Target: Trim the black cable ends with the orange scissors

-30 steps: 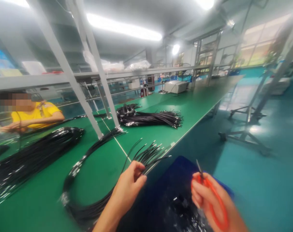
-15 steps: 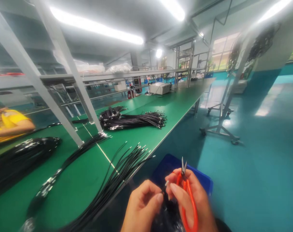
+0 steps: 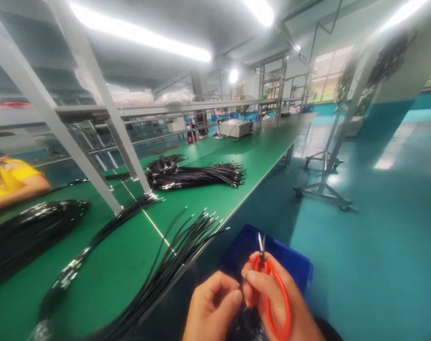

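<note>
My right hand [image 3: 272,293] is closed around red-handled scissors [image 3: 287,312], whose blades point up and stand slightly apart. Its thumb and forefinger also pinch together beside my left hand. Close by, my left hand [image 3: 215,305] pinches the end of a thin black cable, mostly hidden by the fingers. Dark, shiny material lies blurred below both hands. To the left, a bundle of black cables [image 3: 173,270] with light tips runs along the edge of the green table [image 3: 105,284].
More black cable bundles [image 3: 201,176] lie farther along the table, and a coil [image 3: 31,227] is at left. Metal shelf posts [image 3: 91,71] rise from the tabletop. A blue bin [image 3: 300,265] sits below my hands. A person in yellow [image 3: 16,182] is at far left; a wheeled rack [image 3: 322,189] stands right.
The scissors have tilted and shifted slightly left with my right hand. The small pale tip seen between my hands earlier is now covered by fingers.
</note>
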A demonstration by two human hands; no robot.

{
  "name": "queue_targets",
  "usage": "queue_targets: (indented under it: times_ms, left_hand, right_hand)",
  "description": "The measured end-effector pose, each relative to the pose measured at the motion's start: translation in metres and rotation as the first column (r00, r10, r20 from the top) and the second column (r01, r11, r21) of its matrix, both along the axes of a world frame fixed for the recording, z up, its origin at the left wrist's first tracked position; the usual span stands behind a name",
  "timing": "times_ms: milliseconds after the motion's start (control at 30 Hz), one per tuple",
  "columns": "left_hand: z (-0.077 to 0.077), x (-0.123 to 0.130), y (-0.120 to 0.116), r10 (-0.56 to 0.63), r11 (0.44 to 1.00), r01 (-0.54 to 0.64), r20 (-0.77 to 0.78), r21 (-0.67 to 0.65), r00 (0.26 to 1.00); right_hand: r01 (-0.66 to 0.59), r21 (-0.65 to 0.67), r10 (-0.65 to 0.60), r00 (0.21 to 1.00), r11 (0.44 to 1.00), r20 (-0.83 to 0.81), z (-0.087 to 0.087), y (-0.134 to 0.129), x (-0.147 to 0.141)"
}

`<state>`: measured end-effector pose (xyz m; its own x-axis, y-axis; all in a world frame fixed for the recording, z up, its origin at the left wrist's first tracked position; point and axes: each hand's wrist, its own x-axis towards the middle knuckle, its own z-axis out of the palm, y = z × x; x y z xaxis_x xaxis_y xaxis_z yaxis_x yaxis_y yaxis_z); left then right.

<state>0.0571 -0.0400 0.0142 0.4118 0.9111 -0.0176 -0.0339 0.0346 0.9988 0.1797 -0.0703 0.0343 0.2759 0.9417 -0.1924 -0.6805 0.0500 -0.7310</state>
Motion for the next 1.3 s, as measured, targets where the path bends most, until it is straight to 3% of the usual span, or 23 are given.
queue_targets:
  times_ms: [167, 333, 500, 633, 967, 1033, 1067, 1167, 1233, 1300]
  left_hand:
    - [0.004, 0.006, -0.005, 0.012, 0.998, -0.003, 0.157, -0.056, 0.988]
    - [0.008, 0.01, -0.005, 0.144, 0.988, -0.15, 0.104, 0.049, 0.984]
    - [0.013, 0.005, -0.002, 0.056, 0.994, -0.028, 0.271, -0.107, 0.961]
    - [0.016, 0.005, -0.002, 0.111, 0.977, -0.035, 0.359, -0.212, 0.926]
    - [0.011, 0.007, 0.0, 0.131, 0.972, -0.046, 0.37, -0.229, 0.92]
    - [0.01, 0.003, 0.0, 0.172, 0.982, -0.145, 0.242, -0.124, 0.955]
    - [0.01, 0.001, 0.0, 0.204, 0.979, -0.206, 0.154, -0.007, 0.967]
    - [0.014, -0.001, -0.004, 0.375, 0.859, -0.309, -0.091, 0.409, 0.923]
    - [0.017, 0.0, -0.007, 0.463, 0.787, -0.318, -0.165, 0.53, 0.871]
    - [0.018, -0.001, -0.008, 0.511, 0.758, -0.339, -0.187, 0.557, 0.839]
  right_hand:
    - [-0.072, -0.039, 0.067, 0.991, 0.997, -0.114, -0.006, -0.001, -0.005]
    - [-0.025, 0.035, 0.025, 1.0, 0.999, -0.005, -0.001, -0.001, -0.013]
    - [-0.054, 0.002, 0.054, 0.998, 0.999, -0.024, 0.0, -0.006, -0.011]
    - [-0.113, 0.009, 0.113, 0.991, 0.994, -0.069, -0.005, -0.005, -0.01]
    - [-0.097, 0.03, 0.1, 0.987, 0.995, -0.124, -0.009, 0.001, -0.008]
    - [-0.11, 0.031, 0.113, 0.985, 0.993, -0.132, -0.01, 0.002, -0.007]
    - [-0.119, 0.024, 0.121, 0.983, 0.993, -0.137, -0.011, 0.002, -0.007]
    - [-0.115, -0.02, 0.11, 0.981, 0.993, -0.16, -0.007, 0.001, -0.008]
    - [-0.092, -0.046, 0.083, 0.982, 0.995, -0.171, -0.003, 0.0, -0.01]
    - [-0.095, -0.052, 0.085, 0.982, 0.994, -0.169, 0.001, 0.0, -0.012]
